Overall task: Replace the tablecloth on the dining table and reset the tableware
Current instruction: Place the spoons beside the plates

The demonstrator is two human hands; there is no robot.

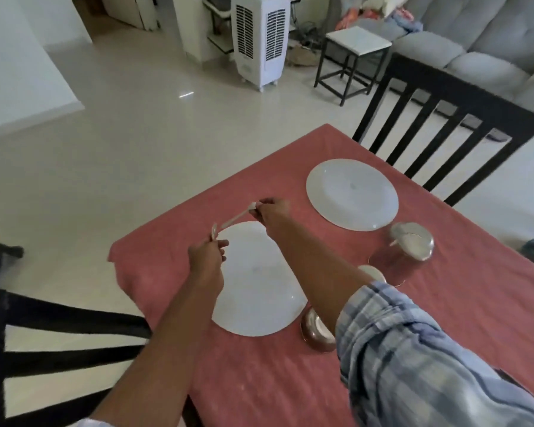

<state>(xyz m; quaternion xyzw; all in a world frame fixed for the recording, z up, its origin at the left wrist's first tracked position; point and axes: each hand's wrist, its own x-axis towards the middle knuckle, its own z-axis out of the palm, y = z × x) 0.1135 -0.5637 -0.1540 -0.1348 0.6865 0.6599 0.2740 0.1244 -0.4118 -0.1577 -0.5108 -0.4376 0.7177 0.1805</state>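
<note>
A red tablecloth [290,380] covers the dining table. Two white plates lie on it: a near plate [256,291] under my hands and a far plate [352,194] by the far chair. Both hands hold one white spoon [233,221] above the near plate's far-left rim. My left hand [208,257] pinches its bowl end, my right hand [270,211] grips its handle end. A steel bowl [316,329] sits right of the near plate. A steel lidded pot [410,245] stands near the far plate. A pale round item [372,272] is partly hidden behind my right forearm.
A dark slatted chair [444,118] stands at the table's far side, and another dark chair [43,349] at the near left. Beyond on the tiled floor are a white air cooler [261,41], a small white-topped stool [356,53] and a grey sofa [475,41].
</note>
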